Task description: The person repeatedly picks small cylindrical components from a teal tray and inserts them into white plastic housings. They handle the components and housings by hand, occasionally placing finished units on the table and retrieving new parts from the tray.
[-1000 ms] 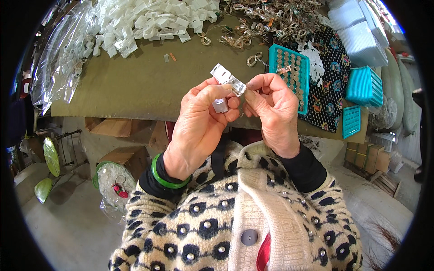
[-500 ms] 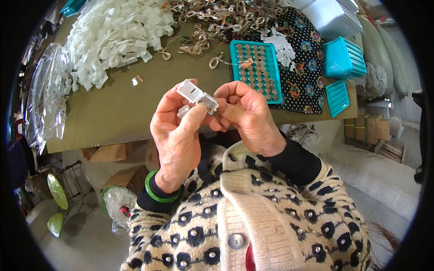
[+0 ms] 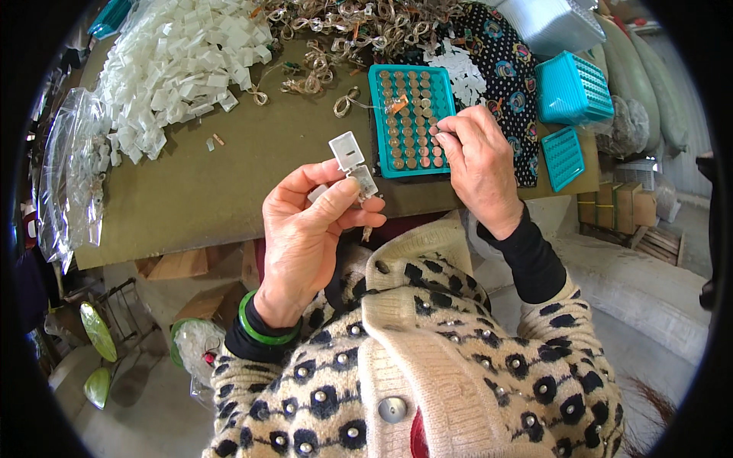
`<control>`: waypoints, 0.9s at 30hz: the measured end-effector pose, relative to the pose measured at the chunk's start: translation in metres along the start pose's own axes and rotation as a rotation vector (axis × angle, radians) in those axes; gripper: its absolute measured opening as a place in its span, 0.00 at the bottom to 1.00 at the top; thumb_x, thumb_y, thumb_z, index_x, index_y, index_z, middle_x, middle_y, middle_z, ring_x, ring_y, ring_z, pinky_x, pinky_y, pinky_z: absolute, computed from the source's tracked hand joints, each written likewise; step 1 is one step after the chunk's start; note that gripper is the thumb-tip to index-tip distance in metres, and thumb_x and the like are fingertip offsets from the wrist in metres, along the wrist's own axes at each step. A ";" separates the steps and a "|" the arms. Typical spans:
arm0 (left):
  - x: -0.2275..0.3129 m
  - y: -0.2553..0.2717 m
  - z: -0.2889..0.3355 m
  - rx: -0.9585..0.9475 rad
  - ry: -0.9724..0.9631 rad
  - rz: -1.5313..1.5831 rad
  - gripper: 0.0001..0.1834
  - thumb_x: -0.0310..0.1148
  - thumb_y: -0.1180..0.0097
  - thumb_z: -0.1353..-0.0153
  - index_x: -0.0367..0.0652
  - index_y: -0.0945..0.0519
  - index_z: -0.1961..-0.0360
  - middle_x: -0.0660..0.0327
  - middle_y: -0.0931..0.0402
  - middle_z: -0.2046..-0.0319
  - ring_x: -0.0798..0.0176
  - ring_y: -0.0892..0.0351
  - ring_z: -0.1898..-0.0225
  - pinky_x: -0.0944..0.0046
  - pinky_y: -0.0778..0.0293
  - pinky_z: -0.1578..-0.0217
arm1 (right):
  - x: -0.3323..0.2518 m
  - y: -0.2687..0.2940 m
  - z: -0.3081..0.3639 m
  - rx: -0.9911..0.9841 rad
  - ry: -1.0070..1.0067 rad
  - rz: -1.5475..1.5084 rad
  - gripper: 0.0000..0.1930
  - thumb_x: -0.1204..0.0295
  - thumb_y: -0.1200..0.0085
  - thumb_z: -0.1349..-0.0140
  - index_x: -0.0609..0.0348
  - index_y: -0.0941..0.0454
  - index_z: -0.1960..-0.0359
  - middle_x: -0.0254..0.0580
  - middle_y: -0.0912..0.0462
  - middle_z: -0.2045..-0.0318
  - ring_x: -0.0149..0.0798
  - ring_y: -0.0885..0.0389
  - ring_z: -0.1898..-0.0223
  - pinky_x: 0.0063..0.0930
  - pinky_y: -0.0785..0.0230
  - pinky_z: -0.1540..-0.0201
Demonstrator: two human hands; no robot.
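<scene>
My left hand [image 3: 299,221] holds a small white plastic case [image 3: 348,151], its hinged lid swung up and the hollow body between thumb and fingers. Another bit of white plastic shows behind the thumb. Below the fingertips hangs the end of what looks like a short wire bundle [image 3: 367,233]. My right hand [image 3: 482,164] is over the right side of a teal tray [image 3: 374,107], thumb and forefinger pinched together among round coin-like metal cells [image 3: 410,141]. Whatever sits in that pinch is too small to make out. An orange-tagged piece [image 3: 398,104] lies across the cells.
A heap of white plastic cases [image 3: 183,69] covers the table's far left, beside clear plastic bags [image 3: 72,168]. Coiled wire bundles [image 3: 359,30] lie at the back. White flat pieces [image 3: 458,72] rest on a patterned cloth [image 3: 519,114]. Stacked teal trays [image 3: 573,88] stand right.
My right hand has left the white case and moved right and up to the teal tray. My left hand keeps the case, now with its lid more upright.
</scene>
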State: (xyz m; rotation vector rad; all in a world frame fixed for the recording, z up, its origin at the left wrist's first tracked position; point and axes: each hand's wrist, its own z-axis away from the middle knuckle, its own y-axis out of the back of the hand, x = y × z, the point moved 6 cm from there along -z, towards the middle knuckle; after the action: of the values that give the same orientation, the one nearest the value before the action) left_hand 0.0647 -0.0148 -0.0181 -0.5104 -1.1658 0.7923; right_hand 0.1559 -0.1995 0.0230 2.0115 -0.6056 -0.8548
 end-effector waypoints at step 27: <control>-0.013 -0.013 -0.007 0.015 0.081 -0.048 0.13 0.18 0.45 0.41 0.33 0.23 0.54 0.59 0.21 0.66 0.65 0.20 0.69 0.62 0.20 0.66 | 0.000 0.009 -0.009 -0.260 0.057 -0.092 0.06 0.83 0.45 0.43 0.63 0.29 0.67 0.44 0.26 0.70 0.47 0.23 0.68 0.37 0.28 0.65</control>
State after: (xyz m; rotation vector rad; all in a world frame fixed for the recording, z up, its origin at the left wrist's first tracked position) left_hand 0.0727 -0.0331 -0.0189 -0.4965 -1.0931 0.7324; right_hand 0.1617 -0.1995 0.0347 1.8312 -0.3519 -0.8799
